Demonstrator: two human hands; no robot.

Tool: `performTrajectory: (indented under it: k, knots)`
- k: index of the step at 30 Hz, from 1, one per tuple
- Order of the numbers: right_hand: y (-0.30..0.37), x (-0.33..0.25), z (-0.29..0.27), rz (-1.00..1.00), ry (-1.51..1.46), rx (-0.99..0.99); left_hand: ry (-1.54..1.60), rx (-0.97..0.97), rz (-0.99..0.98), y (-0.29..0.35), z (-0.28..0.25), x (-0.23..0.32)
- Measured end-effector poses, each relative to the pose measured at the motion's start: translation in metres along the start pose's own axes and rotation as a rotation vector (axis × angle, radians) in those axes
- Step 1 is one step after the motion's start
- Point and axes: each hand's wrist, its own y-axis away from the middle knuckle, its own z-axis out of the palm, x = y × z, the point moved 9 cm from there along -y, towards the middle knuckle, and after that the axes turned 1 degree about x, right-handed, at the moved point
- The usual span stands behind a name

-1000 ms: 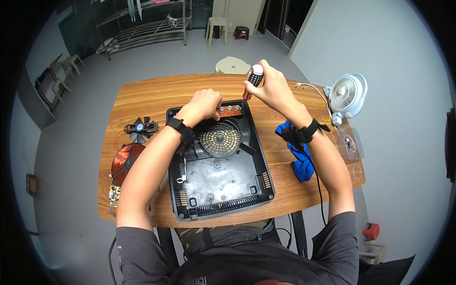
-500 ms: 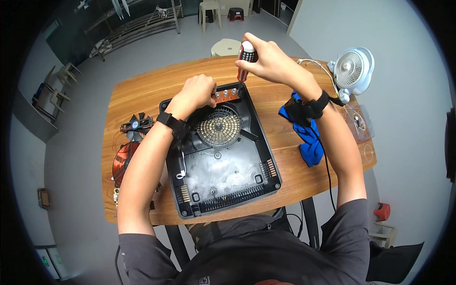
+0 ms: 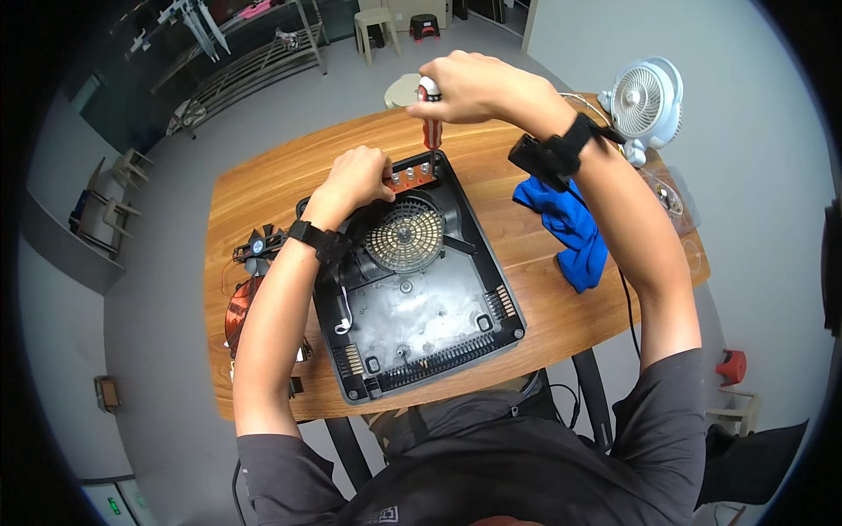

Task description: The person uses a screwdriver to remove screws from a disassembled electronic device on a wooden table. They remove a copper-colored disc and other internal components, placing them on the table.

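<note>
A black plastic housing [image 3: 469, 237], like the base of an induction cooker, lies open side up on the table. Inside its far end is a narrow orange-brown circuit board [image 3: 410, 179] with several round silvery parts. My left hand [image 3: 358, 175] is closed on the board's left end, thumb towards me, some fingers hidden. From above, my right hand [image 3: 474, 88] grips a screwdriver [image 3: 432, 136] with a red and white handle. The screwdriver stands nearly upright, its shaft reaching down to the board's right end. Whether its tip sits in a screw is too small to tell.
A round grille [image 3: 403, 232] fills the housing's middle. Left of it lie a black fan [image 3: 259, 244] and a copper coil [image 3: 239, 311], partly behind my forearm. On the right are a blue cloth [image 3: 574, 232], a light-blue desk fan [image 3: 645, 105] and a clear plastic box [image 3: 674, 197].
My right hand has turned and moved left with the screwdriver, which now meets the board's right end instead of the housing's far corner. My left hand keeps its hold. The whole view has shifted slightly.
</note>
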Motion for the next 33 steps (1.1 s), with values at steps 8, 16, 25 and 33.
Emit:
performTrajectory:
  k: [8, 16, 25, 33]
  knots:
    - [-0.008, 0.001, 0.005, -0.035, 0.037, 0.089, 0.010, 0.013, -0.004, 0.001, -0.001, 0.000]
    - [-0.003, -0.008, 0.012, -0.209, 0.004, 0.085, 0.007, -0.004, 0.012, 0.000, 0.002, -0.001]
    - [-0.007, -0.015, 0.012, -0.202, -0.095, 0.021, 0.026, -0.015, -0.008, 0.002, -0.001, 0.002]
    - [-0.011, -0.010, 0.016, -0.144, -0.078, 0.102, 0.012, -0.016, -0.010, 0.002, -0.001, 0.003]
